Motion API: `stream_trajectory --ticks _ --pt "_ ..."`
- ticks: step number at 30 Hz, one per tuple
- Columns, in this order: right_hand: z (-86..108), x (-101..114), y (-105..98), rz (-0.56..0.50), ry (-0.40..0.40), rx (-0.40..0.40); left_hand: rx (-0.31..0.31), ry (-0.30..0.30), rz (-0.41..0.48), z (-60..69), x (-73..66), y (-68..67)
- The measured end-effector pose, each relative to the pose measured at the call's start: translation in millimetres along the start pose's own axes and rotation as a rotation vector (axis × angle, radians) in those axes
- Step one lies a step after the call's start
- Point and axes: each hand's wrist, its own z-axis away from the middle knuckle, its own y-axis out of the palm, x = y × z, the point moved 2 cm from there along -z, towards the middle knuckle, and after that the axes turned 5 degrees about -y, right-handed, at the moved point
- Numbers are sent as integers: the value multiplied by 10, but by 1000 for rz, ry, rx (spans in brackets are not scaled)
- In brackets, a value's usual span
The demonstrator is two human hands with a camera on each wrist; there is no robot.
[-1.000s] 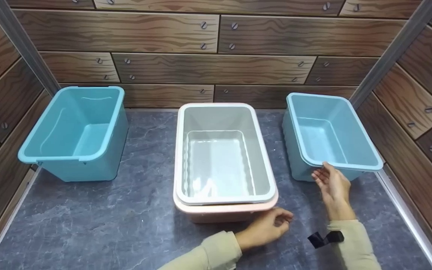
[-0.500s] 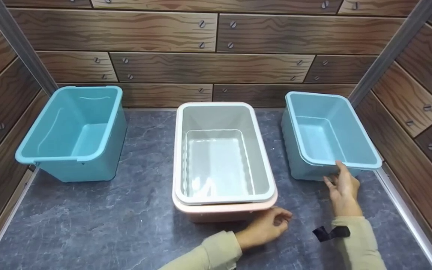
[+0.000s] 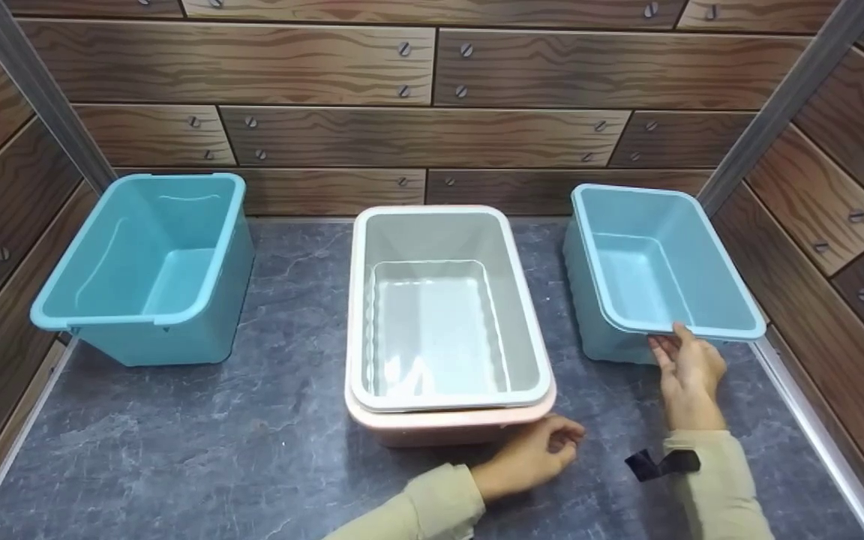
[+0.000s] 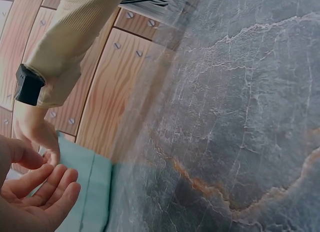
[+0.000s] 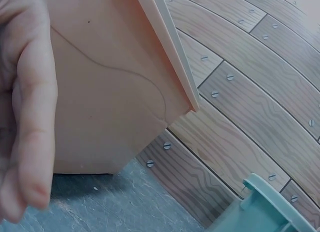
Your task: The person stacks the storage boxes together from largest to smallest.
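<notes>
In the head view, a light blue plastic bin [image 3: 649, 277] stands at the right. My right hand [image 3: 691, 375] pinches its near rim, thumb over the edge and fingers underneath. My left hand [image 3: 529, 457] lies with loosely curled fingers and holds nothing, beside the near right corner of a pink bin [image 3: 451, 418]. A white bin [image 3: 451, 397] sits nested inside the pink one. The left wrist view shows the left hand [image 4: 37, 192] close up, with the light blue bin [image 4: 95, 192] behind it. In the right wrist view, the right hand [image 5: 30, 111] partly covers the pink bin [image 5: 105, 91].
A teal bin [image 3: 207, 315] stands at the far left on the dark marbled surface [image 3: 177, 450]. Wood-patterned walls [image 3: 327, 135] enclose the back and sides, with metal posts in the corners. A black strap [image 3: 661, 463] hangs at the right sleeve.
My right hand has slid rightward along the light blue bin's near rim. Its fingers, spread half a second ago, are drawn up under the rim. The left hand stays in place.
</notes>
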Motion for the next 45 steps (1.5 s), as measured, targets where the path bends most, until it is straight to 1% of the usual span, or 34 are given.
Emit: stream_trajectory --ticks 2,6,9,12,16,21,26,28,33,34,38,42,45 --pt "-1 4 5 -3 -5 9 -2 3 1 -4 0 3" --pt "3 1 0 24 -16 29 -6 5 16 -11 5 14" --pt "10 1 -12 37 -16 45 -14 5 43 -17 13 27" --pt "19 -2 -25 45 -8 58 -36 5 78 -20 12 42" --pt "39 -17 -38 44 -4 66 -70 33 111 -33 -5 52" --pt "85 -43 -48 50 -13 80 -87 61 132 -45 -29 56" --pt "154 -68 -70 54 -4 99 -87 57 145 -39 -41 65" --pt "174 -78 -82 51 3 102 -80 47 165 -37 -45 70" --pt "186 -98 -117 59 8 106 -70 23 207 -37 -45 83" --pt "182 -101 -127 64 7 107 -70 22 204 -36 -44 84" --pt "154 -98 -165 67 4 97 -81 26 195 -35 -47 83" --pt "116 -87 -187 54 2 40 -85 35 225 -43 -56 87" --pt "89 -79 -197 88 -21 -16 -76 50 214 -49 -58 84"
